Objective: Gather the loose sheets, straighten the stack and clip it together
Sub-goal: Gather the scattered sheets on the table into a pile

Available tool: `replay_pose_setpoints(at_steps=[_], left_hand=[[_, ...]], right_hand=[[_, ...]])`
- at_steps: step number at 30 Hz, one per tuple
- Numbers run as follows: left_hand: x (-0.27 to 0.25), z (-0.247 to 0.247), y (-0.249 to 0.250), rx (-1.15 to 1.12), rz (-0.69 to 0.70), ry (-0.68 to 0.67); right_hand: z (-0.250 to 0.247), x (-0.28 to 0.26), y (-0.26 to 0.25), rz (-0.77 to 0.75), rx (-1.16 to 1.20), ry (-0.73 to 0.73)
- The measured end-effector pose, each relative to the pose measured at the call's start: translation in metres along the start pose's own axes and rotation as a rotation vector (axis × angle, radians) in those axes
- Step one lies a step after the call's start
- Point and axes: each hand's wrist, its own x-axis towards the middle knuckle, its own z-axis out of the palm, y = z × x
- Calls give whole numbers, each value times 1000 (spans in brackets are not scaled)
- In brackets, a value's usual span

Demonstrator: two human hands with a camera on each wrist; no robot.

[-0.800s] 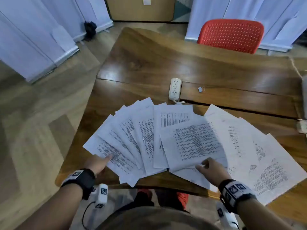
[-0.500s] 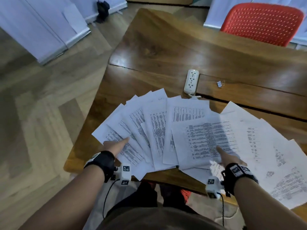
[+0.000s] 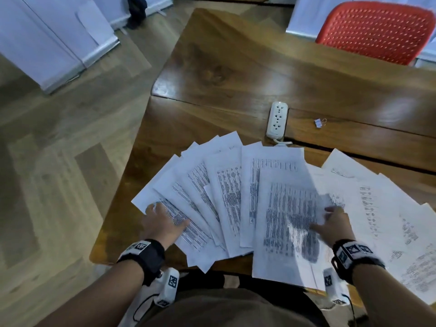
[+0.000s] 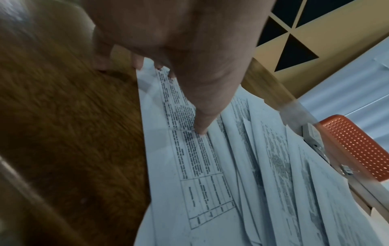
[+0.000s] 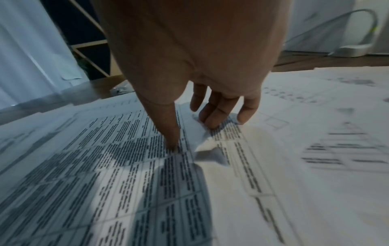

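Note:
Several printed sheets (image 3: 236, 197) lie fanned across the near edge of the wooden table (image 3: 236, 74). My left hand (image 3: 165, 218) rests spread on the leftmost sheet (image 4: 189, 166). Its thumb (image 4: 202, 129) presses the print and its fingertips (image 4: 103, 64) reach the table past the sheet's edge. My right hand (image 3: 328, 218) presses the big middle sheet (image 3: 283, 232). The paper buckles into a ridge (image 5: 206, 144) between thumb (image 5: 172, 143) and fingers (image 5: 216, 116). A small binder clip (image 3: 319, 122) lies beyond the fan, untouched.
A white power strip (image 3: 277, 120) lies just past the sheets, its cord under their far edges. A red chair (image 3: 377, 29) stands behind the table. The rightmost sheets (image 3: 420, 256) and the middle one overhang the near table edge. Bare floor (image 3: 59, 185) is to the left.
Both hands have moved forward from the near edge onto the sheets. The middle sheet has slid toward me under my right hand and buckled.

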Motion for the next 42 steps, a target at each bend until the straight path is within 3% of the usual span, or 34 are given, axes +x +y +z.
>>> replay_pose_setpoints(at_steps=[4,6,9,12,15,19,22,25,28,33,36,38,42], left_hand=[[-3,3,-8,-60,-90,28],[-8,8,-13,-249,-201,51],[8,29,-28,-535,-297,-11],[52,73,-59,-664,-358,7],[65,78,-49,-682,-416,84],[59,64,-19,-508,-453,127],[59,61,-16,-462,-404,134],[44,39,2,-562,-341,153],[18,6,31,-825,-331,166],[12,-13,37,-1268,-369,21],[16,-8,22,-1245,-408,29],[18,-4,14,-1170,-430,30],[13,-6,27,-1239,-361,-158]], right_hand=[[5,3,-30,36,7,47],[7,8,-45,17,18,-21],[3,19,-62,-135,-198,-121],[-7,31,-79,-337,-225,-45],[-12,43,-105,-405,-148,15],[-3,52,-141,-264,-200,24],[7,54,-153,-180,-118,-5],[10,55,-161,-163,-94,-82],[7,52,-160,-263,-124,-151],[-4,48,-154,-380,162,-122],[-1,54,-149,-375,245,-146],[6,51,-153,-398,170,-221],[18,40,-172,-426,167,-315]])
